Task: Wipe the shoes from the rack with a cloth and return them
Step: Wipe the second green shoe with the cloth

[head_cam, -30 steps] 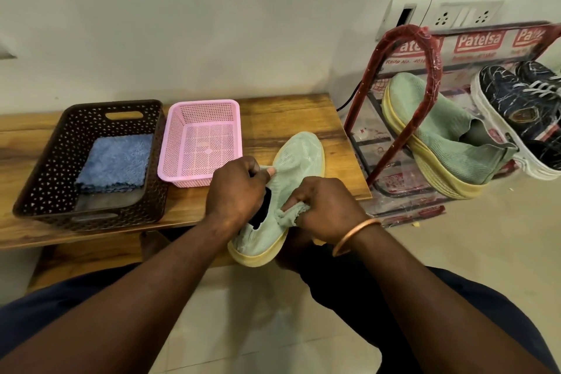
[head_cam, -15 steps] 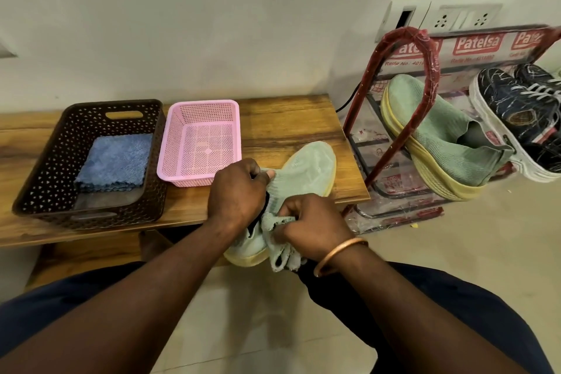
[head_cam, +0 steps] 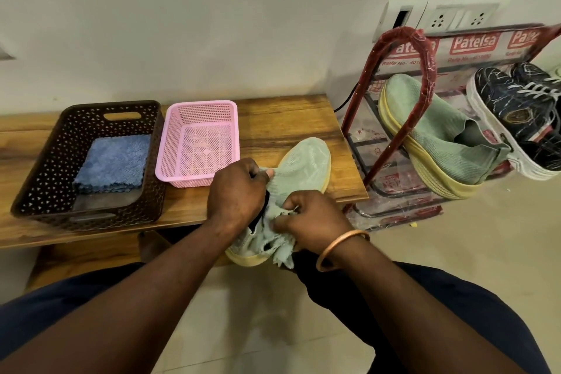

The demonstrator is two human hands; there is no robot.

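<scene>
While left hand (head_cam: pixel 239 191) grips shoe (head_cam: pixel 306 161), right (head_cam: pixel 314 217) pinches cloth (head_cam: pixel 280 247).

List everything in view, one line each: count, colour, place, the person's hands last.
bench: 1, brown, by the wall
shoe rack: 1, red frame, floor right of bench
held shoe: 1, pale green, over the bench's front edge
wiping cloth: 1, pale green, on the held shoe's heel end
racked shoe: 1, pale green, on the shoe rack
dark sneakers: 2, navy, shoe rack's right
brown basket: 1, brown, bench's left
blue cloth: 1, blue, in the brown basket
pink basket: 1, pink, beside the brown basket
socket panels: 2, white, above the shoe rack
bangle: 1, copper, right wrist
left hand: 1, grips the held shoe's collar
right hand: 1, grips the wiping cloth
</scene>
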